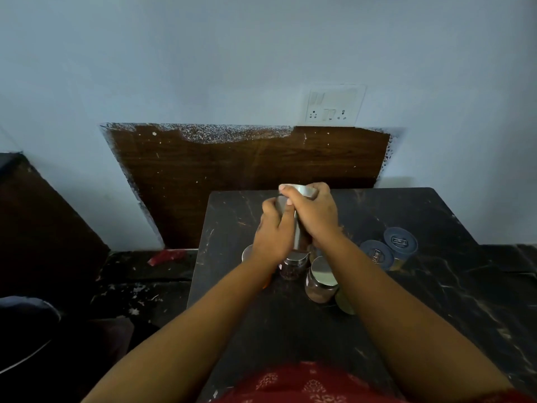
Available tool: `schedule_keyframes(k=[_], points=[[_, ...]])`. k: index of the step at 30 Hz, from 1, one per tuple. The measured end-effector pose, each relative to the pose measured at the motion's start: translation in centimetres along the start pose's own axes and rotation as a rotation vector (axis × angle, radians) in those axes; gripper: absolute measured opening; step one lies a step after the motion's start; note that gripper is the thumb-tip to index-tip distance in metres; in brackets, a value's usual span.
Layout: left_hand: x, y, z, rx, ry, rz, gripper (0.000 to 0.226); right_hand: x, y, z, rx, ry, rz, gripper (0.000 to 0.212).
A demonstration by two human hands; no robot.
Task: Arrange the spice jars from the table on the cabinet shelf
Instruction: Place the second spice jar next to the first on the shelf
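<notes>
Both hands hold jars with shiny steel lids lifted above the black table (421, 286). My right hand (315, 216) grips the top of one steel-lidded jar (303, 189). My left hand (273, 237) is wrapped around another jar (297, 234) pressed against it. Below them on the table stand a glass jar of dark spice (293, 264), a bigger glass jar of brown spice (321, 282), and a jar (247, 253) mostly hidden by my left wrist. Two jars with dark blue lids (377, 253) (400, 241) stand to the right.
A yellowish jar (344, 303) lies partly hidden by my right forearm. Behind the table a dark wooden panel (232, 175) leans on the wall under a switch socket (334, 104). A red item (167, 255) lies on the floor to the left. No cabinet shelf is in view.
</notes>
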State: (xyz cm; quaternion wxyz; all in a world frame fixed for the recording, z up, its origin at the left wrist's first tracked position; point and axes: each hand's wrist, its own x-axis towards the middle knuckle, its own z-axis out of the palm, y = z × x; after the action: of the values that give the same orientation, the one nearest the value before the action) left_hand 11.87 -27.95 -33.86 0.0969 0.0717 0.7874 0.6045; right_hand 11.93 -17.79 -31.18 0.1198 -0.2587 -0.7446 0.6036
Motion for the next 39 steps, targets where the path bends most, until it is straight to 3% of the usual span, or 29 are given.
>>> schedule_keyframes(k=[1, 4, 5, 8, 10, 15, 20, 33, 37, 39], points=[[0.0, 0.0, 0.2, 0.055, 0.026, 0.034, 0.047, -0.2, -0.1, 0.1, -0.039, 0.035, -0.028, 0.058], [0.7, 0.5, -0.1, 0.049, 0.053, -0.010, 0.048, -0.1, -0.4, 0.4, 0.148, -0.022, 0.095, 0.059], [1.0, 0.9, -0.5, -0.066, 0.028, -0.093, 0.051, -0.1, -0.5, 0.4, 0.185, -0.037, 0.119, 0.058], [1.3, 1.5, -2.0, -0.701, -0.246, -0.370, 0.058, 0.1, -0.7, 0.2, 0.186, -0.104, 0.042, 0.047], [1.3, 1.3, -2.5, -0.854, -0.344, -0.418, 0.061, 0.1, -1.2, -0.1, 0.227, -0.162, 0.004, 0.036], [1.6, 1.6, -1.9, -0.663, -0.251, -0.305, 0.061, 0.4, -1.6, -0.4, 0.347, -0.219, 0.140, 0.047], [2.7, 1.7, -2.9, -0.716, -0.289, -0.302, 0.058, 0.6, -1.8, -0.5, 0.524, -0.221, 0.263, 0.048], [4.2, 1.8, -3.3, -0.771, -0.258, -0.222, 0.059, 0.6, -2.3, -0.3, 0.702, -0.278, 0.229, 0.052], [4.5, 2.6, -3.2, -0.801, -0.189, -0.219, 0.061, 0.7, -2.9, 0.0, 0.766, -0.345, 0.098, 0.071], [4.8, 3.4, -3.4, -0.846, -0.149, -0.198, 0.063, 1.0, -2.8, 0.3, 0.648, -0.409, 0.032, 0.099]])
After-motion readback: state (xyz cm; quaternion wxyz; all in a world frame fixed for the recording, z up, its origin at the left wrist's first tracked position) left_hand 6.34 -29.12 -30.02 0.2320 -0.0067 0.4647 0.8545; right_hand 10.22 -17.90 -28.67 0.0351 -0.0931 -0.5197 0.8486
